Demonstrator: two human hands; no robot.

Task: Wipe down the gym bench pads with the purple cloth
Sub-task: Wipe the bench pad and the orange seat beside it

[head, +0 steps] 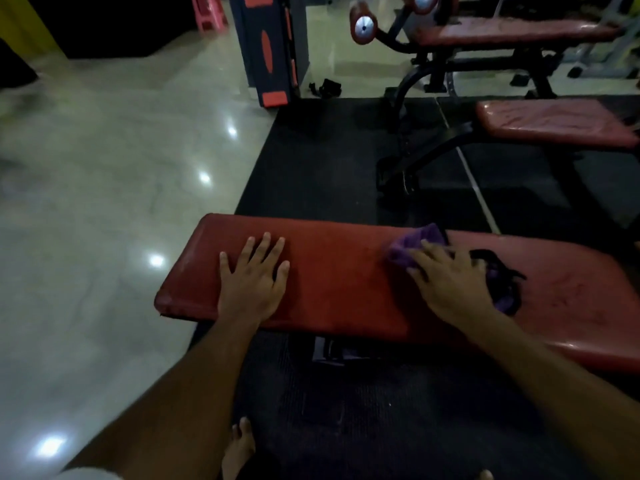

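A long red bench pad (pixel 339 282) runs across the middle of the head view. My left hand (pixel 252 278) lies flat on its left part with fingers spread. My right hand (pixel 446 275) presses down on the purple cloth (pixel 415 242) near the pad's far edge, fingers stretched over it. The cloth shows ahead of my fingers and again behind my wrist, where it looks dark and crumpled. The pad's surface right of the cloth is paler and scuffed.
Two more red bench pads (pixel 554 123) (pixel 512 31) on black frames stand at the back right. Black rubber matting (pixel 329 161) lies under the benches; glossy tile floor (pixel 104 202) spreads to the left. A dark machine column (pixel 270 50) stands at the back. My bare foot (pixel 239 448) is below.
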